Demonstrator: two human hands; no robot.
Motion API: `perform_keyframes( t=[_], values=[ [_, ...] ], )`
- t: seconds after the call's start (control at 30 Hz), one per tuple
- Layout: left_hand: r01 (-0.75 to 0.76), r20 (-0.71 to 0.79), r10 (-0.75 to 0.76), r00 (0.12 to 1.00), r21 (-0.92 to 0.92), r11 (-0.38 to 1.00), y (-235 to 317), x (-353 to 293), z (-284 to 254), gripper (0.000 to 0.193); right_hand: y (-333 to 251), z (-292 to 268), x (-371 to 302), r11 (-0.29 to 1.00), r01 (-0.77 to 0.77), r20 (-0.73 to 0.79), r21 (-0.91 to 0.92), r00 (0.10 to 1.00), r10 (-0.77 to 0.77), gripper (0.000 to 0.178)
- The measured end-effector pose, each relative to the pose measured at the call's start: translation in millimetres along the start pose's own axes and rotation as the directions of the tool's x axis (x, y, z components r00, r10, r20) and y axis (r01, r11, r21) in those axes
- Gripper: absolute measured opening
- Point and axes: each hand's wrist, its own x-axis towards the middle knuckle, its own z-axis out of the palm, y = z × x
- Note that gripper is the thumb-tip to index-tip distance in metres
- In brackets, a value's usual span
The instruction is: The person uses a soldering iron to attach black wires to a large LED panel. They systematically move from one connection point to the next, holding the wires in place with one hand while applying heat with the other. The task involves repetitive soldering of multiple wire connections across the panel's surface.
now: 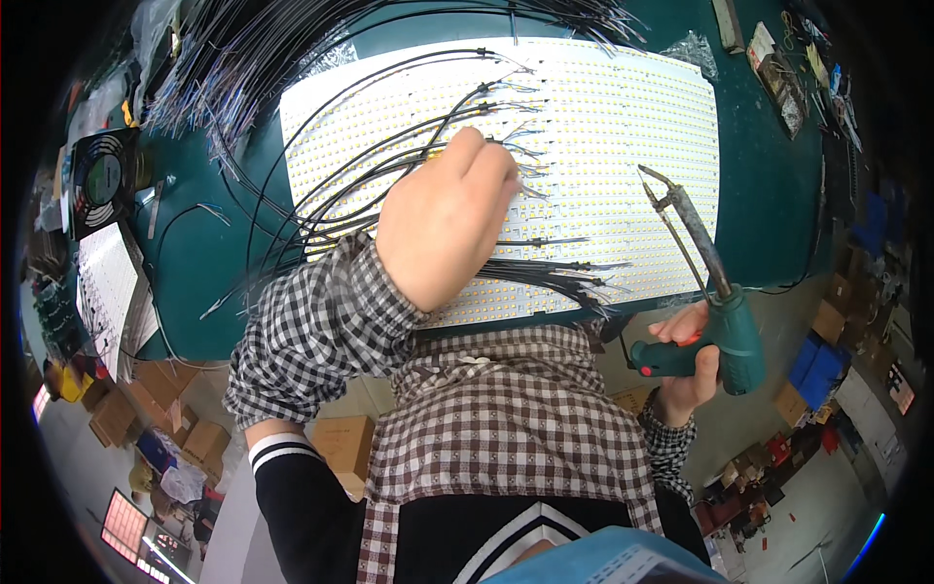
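A white LED panel (632,117), dotted with rows of small yellow chips, lies on the green table before me. Black cables (360,165) with thin stripped wire ends reach across it from the left, several ending along its middle seam. Over the panel's middle, my left hand (448,219) is closed in a pinch on one cable close to its wire ends; the fingertips are partly hidden. My right hand (693,375) grips a green soldering gun (739,336) by its handle. Its metal tip points up and left, above the panel's right part.
A large bundle of cables (233,68) lies at the far left. Beside it are a black fan (100,183) and a stack of white sheets (115,282). More black cables (545,274) rest along the panel's near edge. Tools and a metal holder (778,83) lie at the far right.
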Motion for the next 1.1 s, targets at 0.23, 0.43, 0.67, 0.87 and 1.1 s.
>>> perform_keyframes(
  t=[0.23,0.43,0.67,0.87,1.1],
  values=[
    [-0.153,0.133,0.163,0.978,-0.078,0.985,22,-5,11,0.017,0,1,-1,1.000,-0.022,-0.021,0.017,1.000,0.022,0.050],
    [-0.086,0.164,0.099,0.981,-0.089,0.992,26,-5,9,0.015,1,-1,0,0.999,-0.011,-0.001,0.045,1.000,0.011,0.053],
    [0.071,0.103,-0.058,0.993,-0.126,0.990,14,-11,-4,0.012,3,1,-1,0.999,-0.027,-0.016,0.046,0.999,0.028,0.050],
    [0.080,0.076,-0.067,0.995,-0.190,0.978,12,-9,3,0.012,-3,3,-5,0.998,-0.066,0.002,0.009,0.998,0.066,0.045],
    [0.169,0.130,-0.128,0.983,-0.379,0.910,6,-8,6,0.009,-4,-1,-14,0.990,-0.132,0.053,0.045,0.990,0.130,0.045]
  ],
)
